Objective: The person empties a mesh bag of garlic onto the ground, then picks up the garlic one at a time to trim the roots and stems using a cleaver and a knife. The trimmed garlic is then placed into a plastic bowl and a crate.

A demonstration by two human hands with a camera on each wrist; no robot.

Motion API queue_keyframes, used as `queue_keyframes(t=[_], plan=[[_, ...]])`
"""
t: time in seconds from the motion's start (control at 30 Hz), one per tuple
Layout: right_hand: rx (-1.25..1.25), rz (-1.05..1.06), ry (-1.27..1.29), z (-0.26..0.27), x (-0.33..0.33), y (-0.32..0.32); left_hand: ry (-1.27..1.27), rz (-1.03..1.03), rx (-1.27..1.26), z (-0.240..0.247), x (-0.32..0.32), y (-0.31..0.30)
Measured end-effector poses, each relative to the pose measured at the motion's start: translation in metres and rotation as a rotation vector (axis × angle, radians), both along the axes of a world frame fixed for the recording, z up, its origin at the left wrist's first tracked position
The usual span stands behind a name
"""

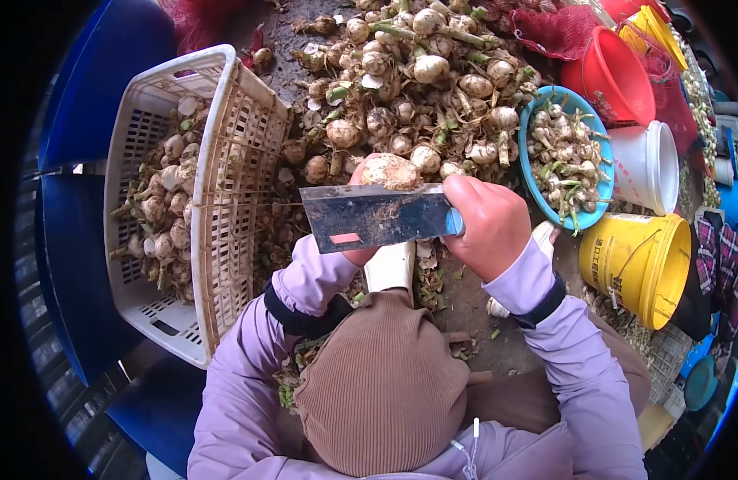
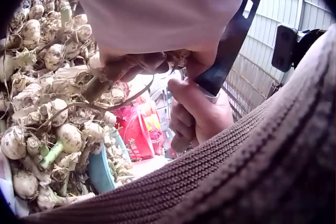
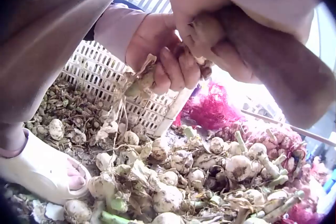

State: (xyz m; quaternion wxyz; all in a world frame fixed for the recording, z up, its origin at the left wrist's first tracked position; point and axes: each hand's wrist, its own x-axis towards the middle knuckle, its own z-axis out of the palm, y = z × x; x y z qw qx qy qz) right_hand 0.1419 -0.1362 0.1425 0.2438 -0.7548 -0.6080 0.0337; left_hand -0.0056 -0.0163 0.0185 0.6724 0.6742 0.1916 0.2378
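Note:
My right hand grips the blue handle of a cleaver, its broad dark blade smeared with dirt. Just beyond the blade's upper edge shows a garlic bulb, pale with brown patches. In the right wrist view my left hand has its fingers curled round this garlic, and a dry leafy stem hangs below them. Most of that hand is hidden behind the blade in the head view. The left wrist view shows the cleaver's upper end with a hole, tilted beside both hands.
A heap of untrimmed garlic lies ahead. At left stands a white plastic crate holding bulbs. Right of the heap are a blue basin of garlic, a red bucket, a white bucket and a yellow bucket.

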Motion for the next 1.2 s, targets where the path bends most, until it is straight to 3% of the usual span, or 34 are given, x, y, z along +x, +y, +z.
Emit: queue_keyframes(t=[0.13,0.17,0.2,0.23,0.3,0.4,0.43,0.5,0.53,0.57,0.6,0.83,0.9,0.93,1.0,1.07,1.13,1.17,1.2], plan=[[0.054,0.010,0.013,-0.016,0.017,0.003,0.101,-0.109,-0.297,0.080,0.004,0.015],[-0.069,-0.123,0.058,-0.023,0.035,-0.003,0.128,-0.138,-0.374,0.090,0.002,0.016],[-0.190,-0.254,0.105,-0.027,0.050,-0.011,0.146,-0.221,0.190,0.092,-0.010,0.026],[-0.245,-0.301,0.052,-0.018,0.059,-0.013,0.142,-0.186,-0.014,0.094,-0.011,0.028],[-0.116,-0.239,0.165,-0.001,0.040,-0.014,0.156,-0.077,-0.432,0.088,-0.011,0.027],[0.094,-0.067,0.268,0.012,0.011,0.009,0.060,-0.180,-0.352,0.075,0.005,0.025],[0.136,-0.019,0.279,0.011,0.006,0.013,0.152,-0.325,-0.258,0.080,0.002,0.031],[0.181,0.045,0.295,0.015,-0.002,0.015,0.072,-0.226,0.077,0.079,-0.003,0.033],[0.038,0.028,0.233,0.023,-0.007,0.010,0.013,-0.179,0.251,0.068,-0.005,0.033],[-0.105,0.007,0.167,0.027,-0.009,0.006,0.020,0.071,-0.150,0.061,-0.007,0.023],[-0.106,0.009,0.165,0.026,-0.012,0.004,0.018,0.072,-0.151,0.061,-0.007,0.022],[-0.023,-0.050,0.061,0.004,-0.012,0.001,0.057,-0.052,0.300,0.055,-0.006,0.023],[-0.052,-0.079,0.039,-0.007,-0.004,-0.004,0.043,-0.311,0.533,0.032,-0.012,0.027],[-0.053,-0.081,0.039,-0.017,0.005,-0.010,0.042,-0.312,0.531,0.047,-0.012,0.023],[-0.245,-0.329,0.012,-0.027,0.025,-0.015,0.112,-0.032,-0.085,0.092,-0.014,0.013],[-0.292,-0.380,0.154,-0.017,0.029,-0.017,0.079,-0.015,-0.053,0.087,-0.017,0.015],[0.119,-0.174,0.223,-0.002,0.004,0.000,0.190,-0.097,-0.395,0.085,-0.003,0.017],[0.175,-0.095,0.312,0.002,-0.005,0.011,0.149,-0.217,-0.269,0.066,0.000,0.020],[0.228,-0.011,0.407,0.004,-0.011,0.020,0.105,-0.299,0.010,0.071,0.007,0.020]])
